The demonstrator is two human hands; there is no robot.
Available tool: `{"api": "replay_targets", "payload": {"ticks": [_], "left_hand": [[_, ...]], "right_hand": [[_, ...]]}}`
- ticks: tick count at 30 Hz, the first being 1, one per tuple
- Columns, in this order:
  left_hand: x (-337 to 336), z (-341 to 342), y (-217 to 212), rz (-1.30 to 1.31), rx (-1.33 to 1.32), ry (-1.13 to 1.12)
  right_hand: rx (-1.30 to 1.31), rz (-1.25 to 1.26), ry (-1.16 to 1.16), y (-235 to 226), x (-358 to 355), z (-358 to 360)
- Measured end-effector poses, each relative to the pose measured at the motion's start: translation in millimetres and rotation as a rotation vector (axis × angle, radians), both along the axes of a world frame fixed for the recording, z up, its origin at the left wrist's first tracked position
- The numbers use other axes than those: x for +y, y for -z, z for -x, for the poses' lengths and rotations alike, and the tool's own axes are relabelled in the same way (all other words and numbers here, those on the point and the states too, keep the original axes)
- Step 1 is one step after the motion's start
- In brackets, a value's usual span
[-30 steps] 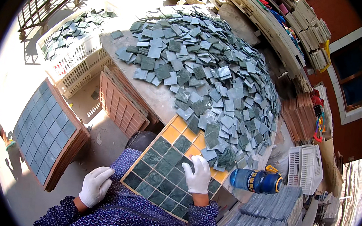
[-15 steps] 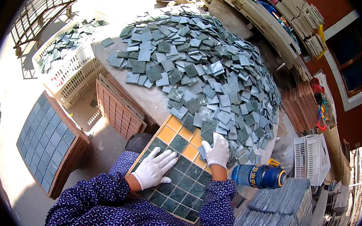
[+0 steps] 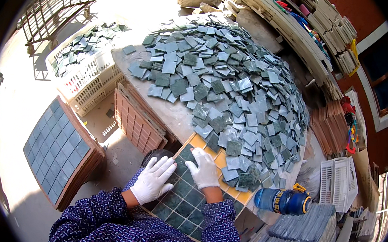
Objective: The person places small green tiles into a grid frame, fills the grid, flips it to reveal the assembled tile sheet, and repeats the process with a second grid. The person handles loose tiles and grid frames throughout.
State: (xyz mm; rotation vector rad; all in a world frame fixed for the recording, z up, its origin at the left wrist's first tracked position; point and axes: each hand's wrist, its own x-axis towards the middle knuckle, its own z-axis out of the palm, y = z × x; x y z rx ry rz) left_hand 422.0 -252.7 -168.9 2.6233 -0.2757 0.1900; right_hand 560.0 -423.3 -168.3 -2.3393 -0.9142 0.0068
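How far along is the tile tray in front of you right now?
Done: the near rows of the gridded tray hold green tiles. In hand: both gloved hands, left hand and right hand, lie flat on the set tiles. Left: yellow cells at the far end are unfilled, and a big heap of loose tiles remains on the table.

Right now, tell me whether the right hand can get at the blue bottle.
Probably yes: the right hand rests on the tile grid, and the blue bottle lies nearby to its right with nothing between them.
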Motion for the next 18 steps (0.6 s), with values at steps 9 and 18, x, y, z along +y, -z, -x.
{"api": "replay_targets", "payload": {"ticks": [9,18], "left_hand": [[-15,-72,11,-0.068,-0.145,0.191],[27,-53,29,-0.151,-0.049,-0.244]], "right_hand": [[-0.249,0.09,0.245,-13,-23,-37],[-0.123,0.325,0.329,-33,-8,-60]]}}
